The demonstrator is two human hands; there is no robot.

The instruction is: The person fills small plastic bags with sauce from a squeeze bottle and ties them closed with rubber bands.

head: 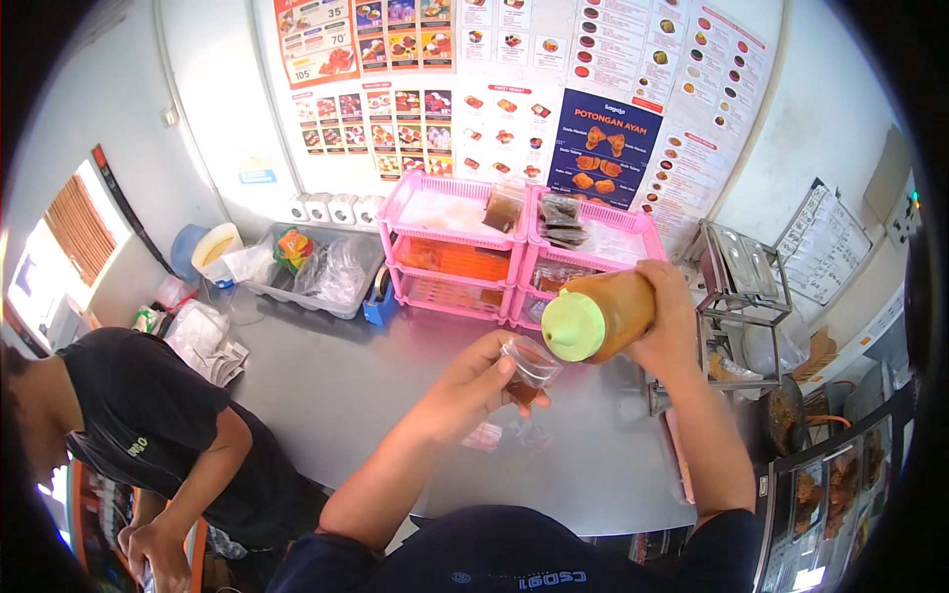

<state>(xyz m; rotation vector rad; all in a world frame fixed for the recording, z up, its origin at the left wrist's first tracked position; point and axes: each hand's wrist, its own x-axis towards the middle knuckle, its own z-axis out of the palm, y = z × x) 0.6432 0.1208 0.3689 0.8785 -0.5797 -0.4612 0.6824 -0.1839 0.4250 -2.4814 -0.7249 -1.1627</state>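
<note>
My left hand (474,385) holds a small clear zip bag (532,359) by its side, with brown sauce in its bottom. Beside it, my right hand (667,319) grips a squeeze bottle (619,307) of brownish sauce. The bottle is tilted, its pale green nozzle cap (574,326) pointing left and down, close to the bag's top. I cannot tell whether sauce is flowing. Below my left hand, small plastic bags (530,434) lie on the steel table (593,474).
Pink tiered racks (460,237) with filled sauce packets (504,207) stand at the back. Left of them are a blue tape dispenser (380,299) and a grey tub (334,296) of plastic bags. A metal rack (741,296) stands right. Another person (163,422) leans at the left.
</note>
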